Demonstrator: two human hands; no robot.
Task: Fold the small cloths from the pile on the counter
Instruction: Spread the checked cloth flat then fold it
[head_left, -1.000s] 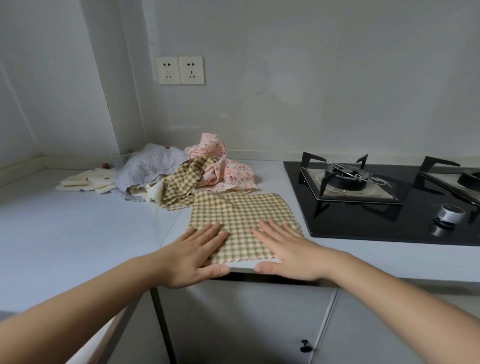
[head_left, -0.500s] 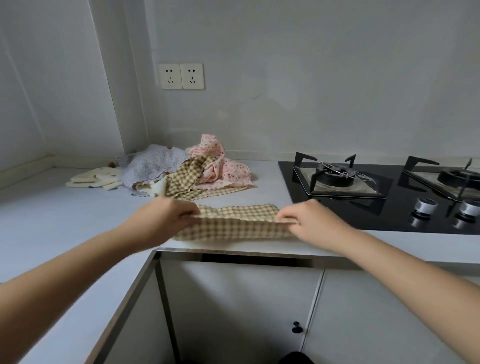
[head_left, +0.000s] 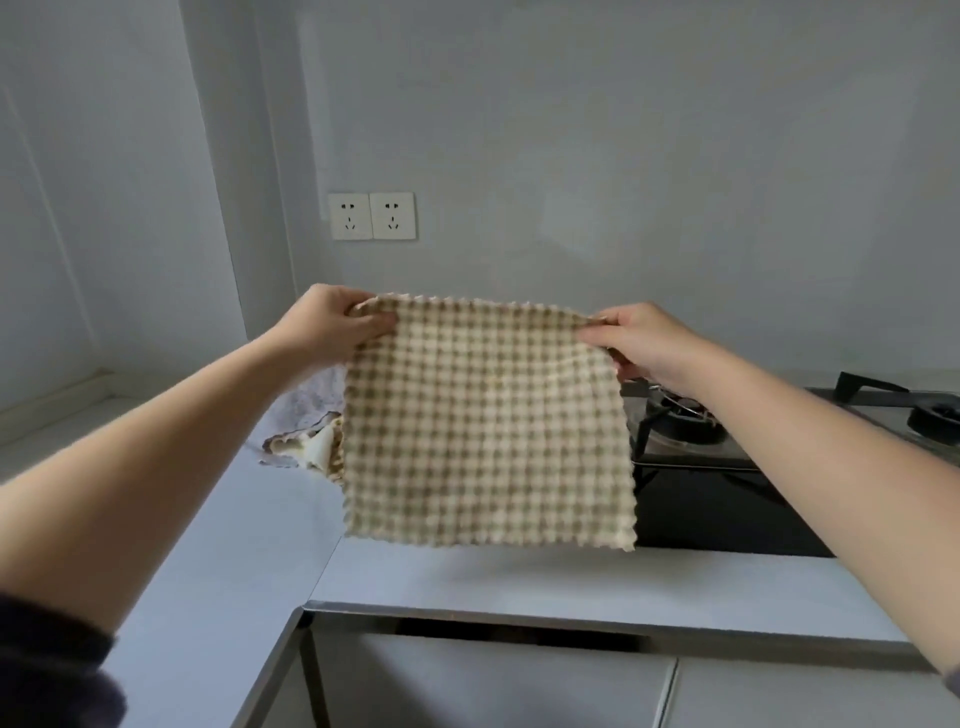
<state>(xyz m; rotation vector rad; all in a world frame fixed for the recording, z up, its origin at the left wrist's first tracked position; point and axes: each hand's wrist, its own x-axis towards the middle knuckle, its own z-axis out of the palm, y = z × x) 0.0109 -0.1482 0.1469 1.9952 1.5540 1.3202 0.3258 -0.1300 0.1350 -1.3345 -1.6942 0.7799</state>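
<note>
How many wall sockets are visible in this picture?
2. The left socket and the right socket sit side by side on the back wall, above the left hand. More may lie outside the view.

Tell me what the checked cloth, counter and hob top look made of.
Checked cloth: soft puffy-textured fabric, maybe microfibre or cotton; hangs limp, scalloped edge. Counter: smooth matte pale slab, stone or laminate, cannot tell. Hob top: glossy black, probably glass; faint reflections.
</note>
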